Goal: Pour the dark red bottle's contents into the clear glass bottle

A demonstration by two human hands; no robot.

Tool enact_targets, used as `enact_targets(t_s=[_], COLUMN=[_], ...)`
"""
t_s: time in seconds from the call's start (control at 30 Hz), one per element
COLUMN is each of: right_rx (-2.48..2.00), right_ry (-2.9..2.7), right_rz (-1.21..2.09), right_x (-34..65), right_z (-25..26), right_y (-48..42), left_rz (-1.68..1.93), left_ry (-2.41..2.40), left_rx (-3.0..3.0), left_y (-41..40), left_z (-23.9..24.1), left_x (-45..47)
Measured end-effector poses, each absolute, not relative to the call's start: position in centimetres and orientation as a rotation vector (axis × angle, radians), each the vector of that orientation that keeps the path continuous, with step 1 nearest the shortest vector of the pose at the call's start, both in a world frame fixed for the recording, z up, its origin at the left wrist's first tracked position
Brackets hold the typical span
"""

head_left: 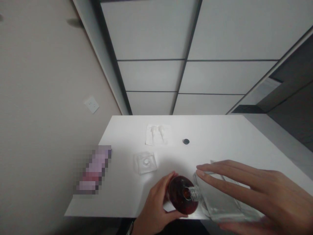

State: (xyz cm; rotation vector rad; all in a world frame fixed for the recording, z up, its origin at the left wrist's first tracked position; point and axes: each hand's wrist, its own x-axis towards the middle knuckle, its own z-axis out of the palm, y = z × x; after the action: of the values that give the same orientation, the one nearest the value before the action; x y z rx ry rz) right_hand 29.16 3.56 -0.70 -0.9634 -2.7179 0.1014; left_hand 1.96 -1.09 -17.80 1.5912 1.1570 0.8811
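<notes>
Bottles at near counter (220, 130) edge, both in hand. L hand (154, 209) wraps round dark red bottle (182, 195), grip closed on its body w/ thumb below and fingers over top; bottle tipped so its open mouth meets neck of clear bottle (220, 202). R hand (264, 192) lies along clear bottle, fingers spread flat over upper side, steadying it on its tilt; underside of grip hidden, so cannot tell how firmly it clasps. Necks touching, prob. so liquid passes w/o spill.

Both bottles sit right at front edge, little margin there. Open room behind: clear square lid (145, 162) to the left, well apart; white plastic packet (157, 134) and small black cap (186, 141) farther back. Pink blurred item (94, 169) at left edge, overhanging side.
</notes>
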Motion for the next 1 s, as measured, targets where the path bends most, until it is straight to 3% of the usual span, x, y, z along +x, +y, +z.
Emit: enact_targets(t_s=[1.0], right_rx=[-0.951], right_ry=[-2.804], right_rz=[-0.003], right_x=[27.4], right_z=[1.4], right_y=[3.8], left_rz=[0.874], left_ry=[1.148], left_rx=[1.524], left_y=[-0.8], left_z=[-16.1], left_x=[2.2])
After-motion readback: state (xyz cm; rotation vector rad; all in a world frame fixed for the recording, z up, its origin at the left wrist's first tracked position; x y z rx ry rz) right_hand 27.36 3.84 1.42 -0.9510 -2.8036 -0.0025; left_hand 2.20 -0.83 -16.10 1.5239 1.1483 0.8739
